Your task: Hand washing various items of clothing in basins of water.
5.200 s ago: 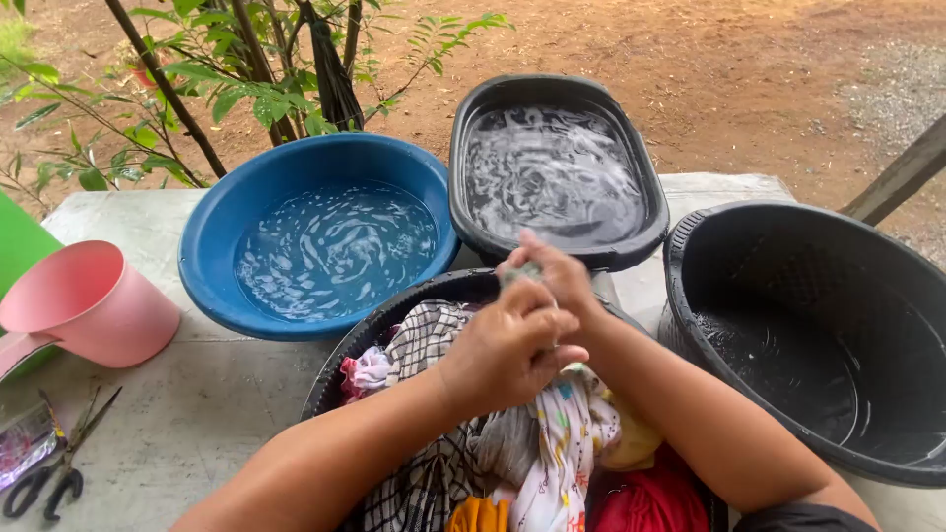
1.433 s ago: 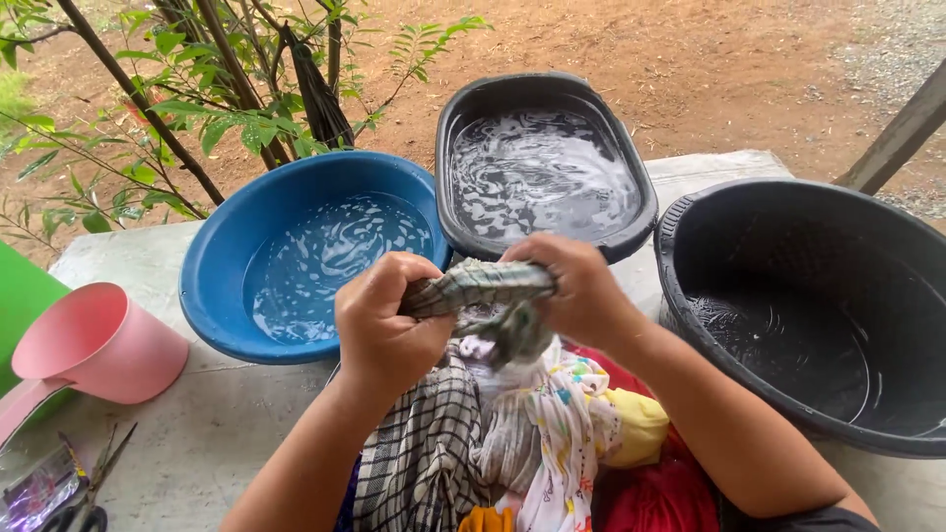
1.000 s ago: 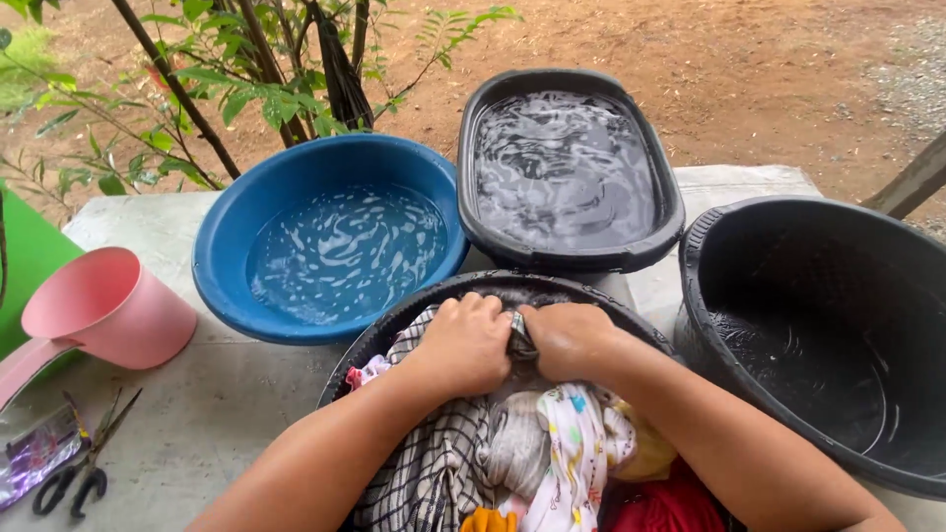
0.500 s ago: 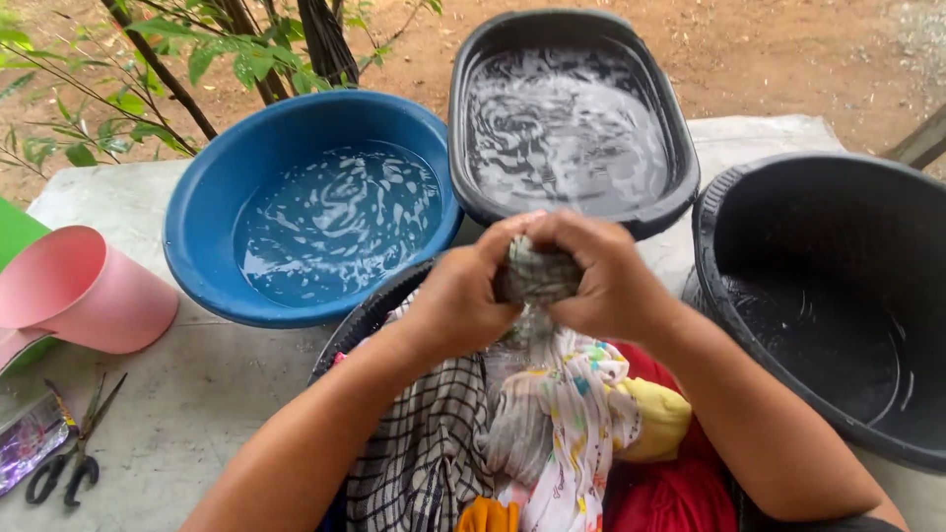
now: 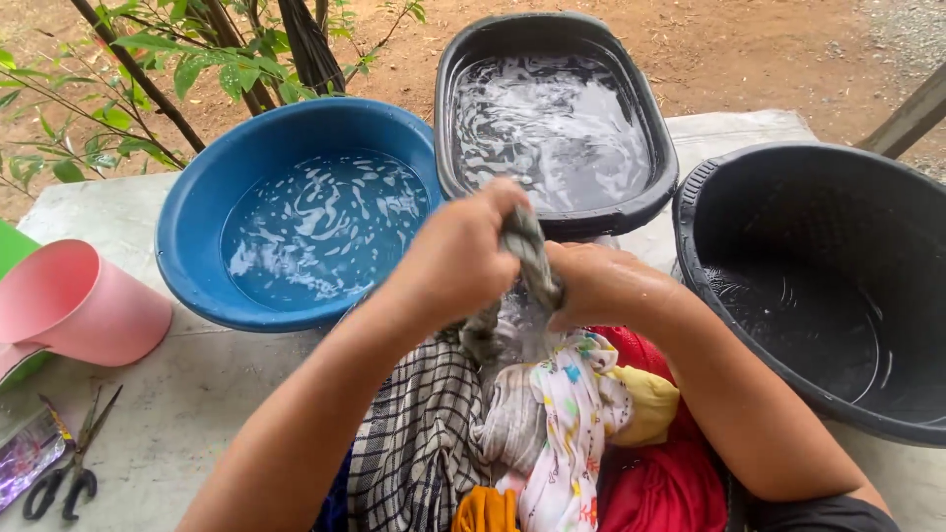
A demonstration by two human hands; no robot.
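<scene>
A wet grey cloth [image 5: 529, 258] is wrung over a laundry pile [image 5: 532, 424]
It is gripped tight by the left hand [image 5: 455, 258] and right hand [image 5: 596, 286], beside a blue basin [image 5: 212, 212]

laundry basin [image 5: 357, 307] mostly hidden, scissors [image 5: 61, 475] — edge-cropped

three black basins [image 5: 788, 286] – one blue basin [image 5: 207, 207], one pink scoop [image 5: 84, 305], one scissors [image 5: 64, 473]
</scene>
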